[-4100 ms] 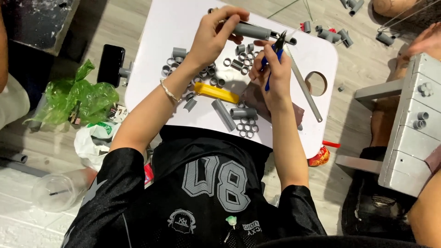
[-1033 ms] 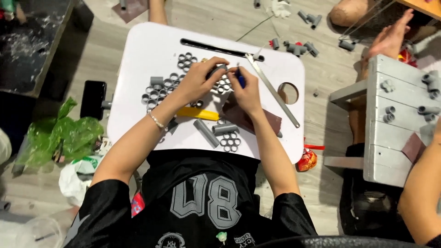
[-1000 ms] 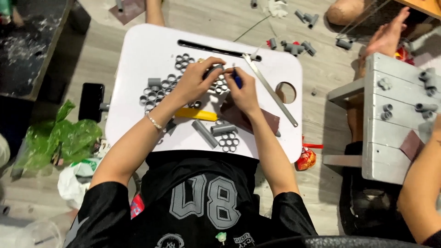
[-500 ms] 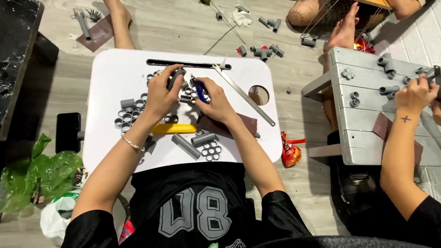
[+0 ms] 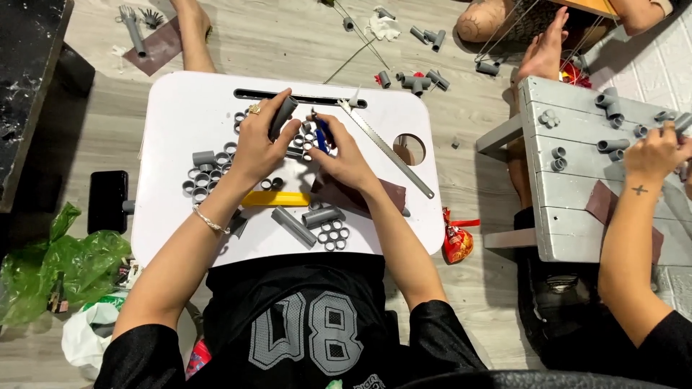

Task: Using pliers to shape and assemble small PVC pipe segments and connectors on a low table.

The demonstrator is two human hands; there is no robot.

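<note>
While the left hand (image 5: 259,144) wraps its fingers around a grey pipe (image 5: 282,117), the right hand (image 5: 344,155) pinches a blue pen (image 5: 322,134) just beside it, tip aimed at the pipe. Both sit over the middle of the white tray (image 5: 180,108), in the top half.

Packaging-wise: there's a crumpled red and yellow snack wrapper (image 5: 457,241) on the floor just off the tray's right edge, a scrunched green plastic bag (image 5: 54,270) down at the left, and a white bag (image 5: 90,338) with some green print under it. Can't make out anything more on them.

The pipe's long axis runs diagonally, top end pointing up and a bit to the right, toward the dark slot (image 5: 303,96) along the tray's far edge; the bottom end is hidden in the fist. The pen lies roughly parallel to it.

Around the hands there are loads of short grey pipe rings (image 5: 205,169), a yellow bar (image 5: 275,199) lying flat left to right just below the left hand, two longer pipe pieces (image 5: 306,220) near the body, and a saw blade (image 5: 389,150) running diagonally to the right. A brown sandpaper sheet (image 5: 375,194) sits under the right wrist.

Another person's hand (image 5: 652,151) is at a grey bench (image 5: 577,187) off to the right.
</note>
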